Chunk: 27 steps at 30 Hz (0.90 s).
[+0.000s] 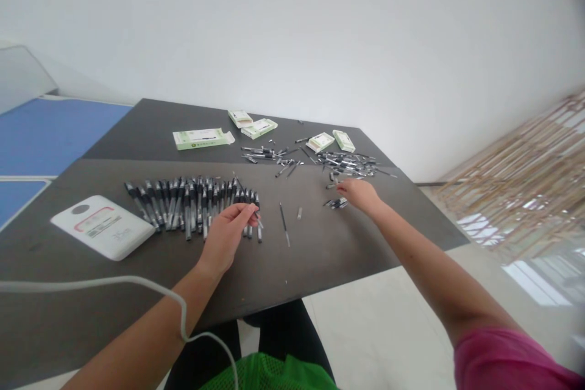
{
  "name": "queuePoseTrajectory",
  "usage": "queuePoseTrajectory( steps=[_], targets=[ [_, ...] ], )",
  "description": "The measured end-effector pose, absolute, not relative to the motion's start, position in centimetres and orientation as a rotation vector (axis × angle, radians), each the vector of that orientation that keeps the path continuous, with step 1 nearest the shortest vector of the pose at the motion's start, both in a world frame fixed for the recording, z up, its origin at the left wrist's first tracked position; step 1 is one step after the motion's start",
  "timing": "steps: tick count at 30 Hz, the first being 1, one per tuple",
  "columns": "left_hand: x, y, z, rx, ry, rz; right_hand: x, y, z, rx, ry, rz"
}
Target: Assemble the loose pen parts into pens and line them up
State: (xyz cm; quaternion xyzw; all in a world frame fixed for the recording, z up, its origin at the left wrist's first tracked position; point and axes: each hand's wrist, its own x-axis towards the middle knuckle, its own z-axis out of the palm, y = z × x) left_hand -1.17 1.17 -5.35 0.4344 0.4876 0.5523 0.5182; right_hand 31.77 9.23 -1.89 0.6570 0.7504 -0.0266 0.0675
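Observation:
My left hand (pixel 227 237) rests at the right end of a long row of black-and-silver pens (pixel 192 207), its fingertips over the last pens. I cannot tell whether it grips one. My right hand (pixel 361 194) reaches across the dark grey table (pixel 292 268), fingertips at the edge of a loose heap of pen parts (pixel 347 164). A small bunch of pen pieces (pixel 337 203) lies just below that hand. Between my hands lie a thin pen refill (pixel 284 224) and a short metal-looking piece (pixel 300 212).
Several white-and-green cardboard boxes (pixel 200 139) stand along the table's far side. A white flat device (pixel 103 226) lies left of the pens, and a white cable (pixel 91 284) crosses my left forearm. A green mesh bag (pixel 269 375) sits on my lap.

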Motion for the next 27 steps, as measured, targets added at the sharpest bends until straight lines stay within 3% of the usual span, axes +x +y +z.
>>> queuePoseTrajectory(
  steps=[14,27],
  targets=[
    [-1.4,1.7,-5.9,1.038,1.222,1.324,35.1,11.1,-3.5,1.419,2.356,0.115],
    [-1.5,1.5,-6.1,1.036,1.082,1.395,31.1,7.7,-1.8,1.771,2.594,0.042]
  ],
)
